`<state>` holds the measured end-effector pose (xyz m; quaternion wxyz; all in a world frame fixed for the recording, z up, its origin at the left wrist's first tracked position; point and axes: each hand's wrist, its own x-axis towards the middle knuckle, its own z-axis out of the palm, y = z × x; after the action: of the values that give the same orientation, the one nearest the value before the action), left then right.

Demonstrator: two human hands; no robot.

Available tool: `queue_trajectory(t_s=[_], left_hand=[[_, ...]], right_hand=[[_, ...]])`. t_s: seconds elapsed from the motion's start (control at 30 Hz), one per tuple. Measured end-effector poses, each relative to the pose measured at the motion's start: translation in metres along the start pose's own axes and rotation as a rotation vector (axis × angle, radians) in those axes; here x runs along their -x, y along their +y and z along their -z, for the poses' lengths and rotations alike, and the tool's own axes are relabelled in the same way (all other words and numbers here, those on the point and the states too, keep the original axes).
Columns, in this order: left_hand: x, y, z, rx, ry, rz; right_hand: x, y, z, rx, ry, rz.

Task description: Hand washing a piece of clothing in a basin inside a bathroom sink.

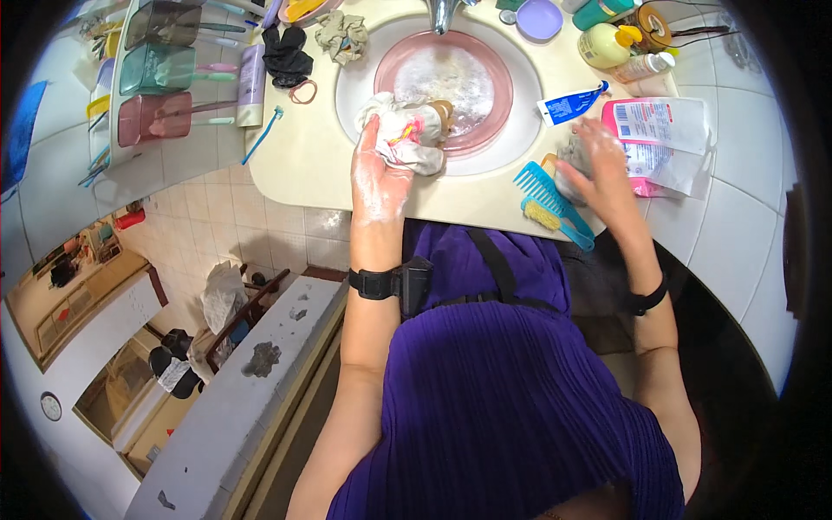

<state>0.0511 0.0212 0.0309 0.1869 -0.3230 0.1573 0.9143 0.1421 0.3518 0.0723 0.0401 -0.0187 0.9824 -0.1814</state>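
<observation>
My left hand (380, 172), wet with suds, holds a bunched white cloth (416, 133) with a pink and yellow print. The cloth is over the front left rim of a pink plastic basin (484, 140), which sits in the oval sink (354, 78) with foamy water (448, 75) in it. My right hand (601, 166), also sudsy, is over the counter at the right with its fingers spread. Beneath and beside it lies a bunched grey cloth (572, 166), partly hidden; whether the fingers touch it I cannot tell.
A blue comb (539, 185), a brush (543, 214), a toothpaste tube (569, 107) and a pink and white pouch (663, 146) lie at the right, below several bottles. The faucet (442, 16) overhangs the basin. Leftward are black cloth (286, 55), a toothbrush (263, 133) and a cup rack (156, 117).
</observation>
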Motion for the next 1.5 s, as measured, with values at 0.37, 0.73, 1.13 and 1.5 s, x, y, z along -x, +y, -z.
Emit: queue_trajectory(t_s=[0.37, 0.73, 1.13, 1.5], left_hand=[[0.026, -0.005, -0.053, -0.109, -0.107, 0.113], [-0.014, -0.009, 0.003, -0.100, -0.040, -0.177], [-0.018, -0.020, 0.028, -0.085, 0.155, -0.038], [-0.034, -0.059, 0.044, 0.064, 0.165, -0.196]], right_hand=[[-0.099, -0.079, -0.099, -1.071, -0.633, 0.114], [-0.083, -0.143, -0.117, -1.012, -0.069, -0.027], [-0.064, -0.183, -0.116, -0.692, -0.079, 0.202], [-0.077, -0.171, -0.129, -0.608, 0.029, 0.298]])
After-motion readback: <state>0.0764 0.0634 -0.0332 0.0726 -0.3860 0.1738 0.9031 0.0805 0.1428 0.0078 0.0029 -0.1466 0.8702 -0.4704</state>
